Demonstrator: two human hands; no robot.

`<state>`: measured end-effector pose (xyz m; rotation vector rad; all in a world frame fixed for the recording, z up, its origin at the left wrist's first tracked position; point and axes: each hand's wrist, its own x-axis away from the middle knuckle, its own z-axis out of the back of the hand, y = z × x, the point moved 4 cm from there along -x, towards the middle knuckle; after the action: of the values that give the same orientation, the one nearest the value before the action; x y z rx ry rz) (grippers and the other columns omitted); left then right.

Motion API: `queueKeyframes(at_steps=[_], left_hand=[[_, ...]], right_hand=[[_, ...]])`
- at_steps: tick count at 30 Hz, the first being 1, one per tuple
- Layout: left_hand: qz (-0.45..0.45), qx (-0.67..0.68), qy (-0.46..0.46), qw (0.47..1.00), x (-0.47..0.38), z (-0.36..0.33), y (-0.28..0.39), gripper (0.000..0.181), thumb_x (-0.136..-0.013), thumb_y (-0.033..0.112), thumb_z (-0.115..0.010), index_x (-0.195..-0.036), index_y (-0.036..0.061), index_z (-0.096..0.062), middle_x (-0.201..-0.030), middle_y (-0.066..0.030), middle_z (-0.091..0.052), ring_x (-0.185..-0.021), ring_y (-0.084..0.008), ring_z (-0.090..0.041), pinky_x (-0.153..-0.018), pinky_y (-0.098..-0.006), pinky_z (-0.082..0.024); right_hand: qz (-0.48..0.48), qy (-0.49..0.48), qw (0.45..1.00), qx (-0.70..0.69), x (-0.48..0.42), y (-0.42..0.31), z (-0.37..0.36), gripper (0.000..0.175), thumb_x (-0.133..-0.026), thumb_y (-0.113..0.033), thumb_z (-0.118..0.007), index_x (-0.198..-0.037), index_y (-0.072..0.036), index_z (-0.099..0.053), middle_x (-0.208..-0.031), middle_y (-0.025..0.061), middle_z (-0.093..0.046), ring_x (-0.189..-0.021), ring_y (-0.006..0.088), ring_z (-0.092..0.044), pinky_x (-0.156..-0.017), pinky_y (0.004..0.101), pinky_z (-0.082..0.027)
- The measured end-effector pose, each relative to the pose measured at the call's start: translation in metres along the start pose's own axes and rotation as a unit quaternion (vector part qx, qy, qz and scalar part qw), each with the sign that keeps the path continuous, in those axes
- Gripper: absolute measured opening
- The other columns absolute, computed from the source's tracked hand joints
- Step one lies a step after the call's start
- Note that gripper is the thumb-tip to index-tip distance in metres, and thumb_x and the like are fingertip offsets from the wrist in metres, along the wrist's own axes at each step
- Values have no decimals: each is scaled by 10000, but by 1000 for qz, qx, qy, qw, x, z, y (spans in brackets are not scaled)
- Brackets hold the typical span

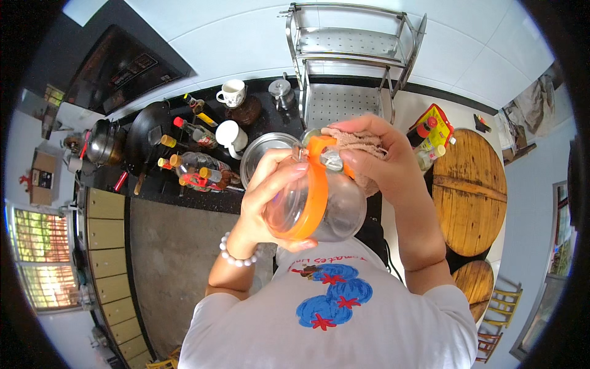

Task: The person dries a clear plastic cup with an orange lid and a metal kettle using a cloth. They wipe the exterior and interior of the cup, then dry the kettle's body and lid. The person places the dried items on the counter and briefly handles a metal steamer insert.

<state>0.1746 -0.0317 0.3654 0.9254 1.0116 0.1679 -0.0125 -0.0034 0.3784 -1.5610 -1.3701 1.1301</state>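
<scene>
My left hand [263, 196], a white bead bracelet at its wrist, grips a clear rounded jar [345, 210] by its left end. The jar lies tilted in the air before my chest, with an orange band [319, 198] around it and an orange clasp or handle part at its upper side. In my right hand [395, 159] is a bunched pinkish-brown cloth [359, 140], held against that orange part. Some of the cloth hangs down behind the jar. Whether the jar is glass or plastic I cannot tell.
On the black counter behind stand a round metal dish or lid [251, 154], white mugs [232, 138], several bottles [198, 166] and a wok [146, 133]. A steel rack [343, 99] is against the wall. Round wooden lids [470, 217] lie on the right, near sauce bottles [420, 131].
</scene>
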Motion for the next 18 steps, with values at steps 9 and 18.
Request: queueKeyframes(at_steps=[9, 18], left_hand=[[6, -21, 26, 999, 0, 4, -6, 931, -489, 377, -904, -1259, 15, -524, -1207, -184, -475, -1091, -315, -505, -933, -417, -411], [8, -106, 36, 994, -4, -1, -3, 913, -506, 303, -900, -1282, 17, -514, -1194, -161, -483, -1089, -290, -508, -933, -396, -426]], right_hand=[[-130, 23, 991, -39, 17, 20, 18, 290, -810, -90, -701, -1068, -5, -599, -1012, 34, -642, -896, 82, -594, -804, 222, -475], [-88, 33, 987, 131, 32, 17, 41, 179, -808, -93, -692, -953, 2, -650, -947, 20, -613, -868, 84, -560, -791, 228, -447]])
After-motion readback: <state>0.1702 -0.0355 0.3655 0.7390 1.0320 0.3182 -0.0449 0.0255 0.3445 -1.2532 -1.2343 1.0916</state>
